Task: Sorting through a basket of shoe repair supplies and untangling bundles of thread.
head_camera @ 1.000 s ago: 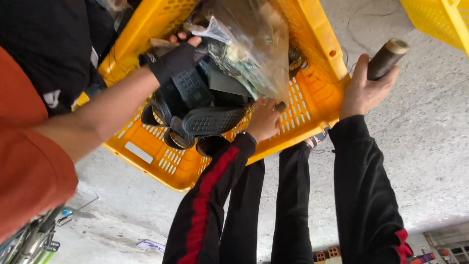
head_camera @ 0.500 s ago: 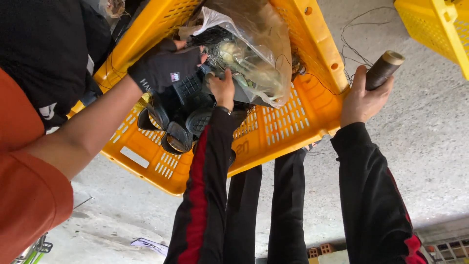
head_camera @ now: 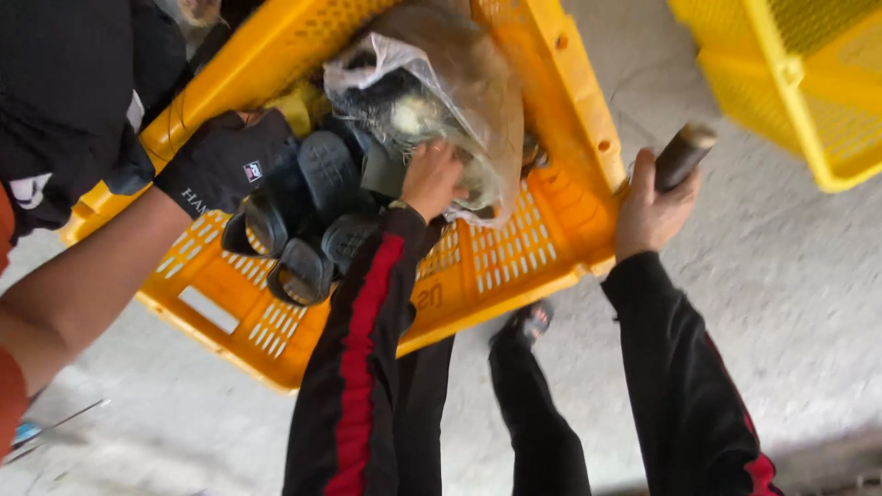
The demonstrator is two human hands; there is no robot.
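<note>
My left hand (head_camera: 430, 176) reaches into a yellow slotted crate (head_camera: 514, 262), and its fingers curl on the lower edge of a crumpled clear plastic bag (head_camera: 459, 83) with dark and pale items inside. Black ribbed rubber pieces (head_camera: 308, 216) are piled to the left of that hand. At the crate's right rim, my right hand (head_camera: 650, 207) grips a dark cylinder with a tan end (head_camera: 682, 154). Both my sleeves are black with a red stripe.
Another person's arm comes in from the left, with its black-gloved hand (head_camera: 225, 163) on the rubber pieces. A second yellow crate (head_camera: 808, 92) stands at the top right. Grey concrete floor lies around the crates, and my legs and a shoe (head_camera: 531, 321) show below the first one.
My left hand has moved up inside the crate from the front wall to the plastic bag. My right hand has kept hold of the cylinder. The gloved hand has slid to the left.
</note>
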